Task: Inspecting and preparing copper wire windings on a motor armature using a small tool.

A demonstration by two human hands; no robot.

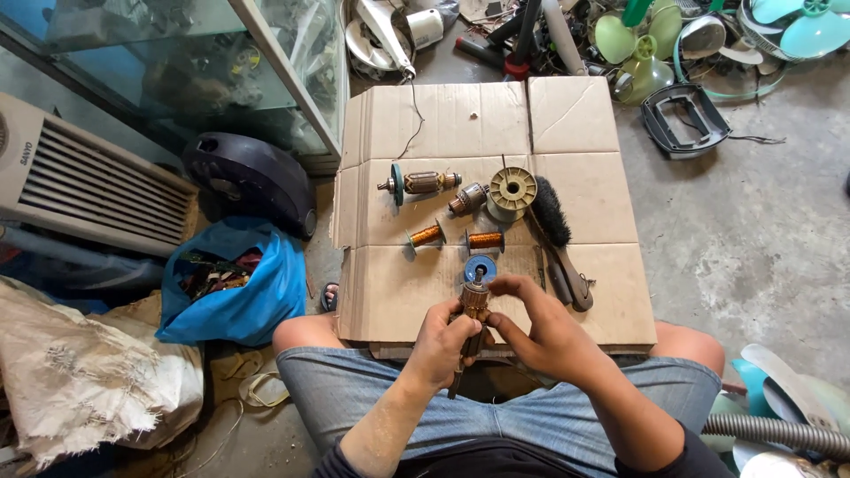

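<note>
Daylight is bright and even over my cardboard sheet [575,115], soft, with only short shadows under the wire brush [551,211] and the copper spools. The glass cabinet [177,53] throws pale reflections. Everything is sharp in the middle; the edges bow outward from the wide lens, and my lap sits darker.

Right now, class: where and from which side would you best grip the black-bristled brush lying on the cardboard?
Probably by its wooden handle, from the near end. The brush lies with bristles far and the handle pointing toward the right hand; the handle is slim, bare and unobstructed on the cardboard.
</note>
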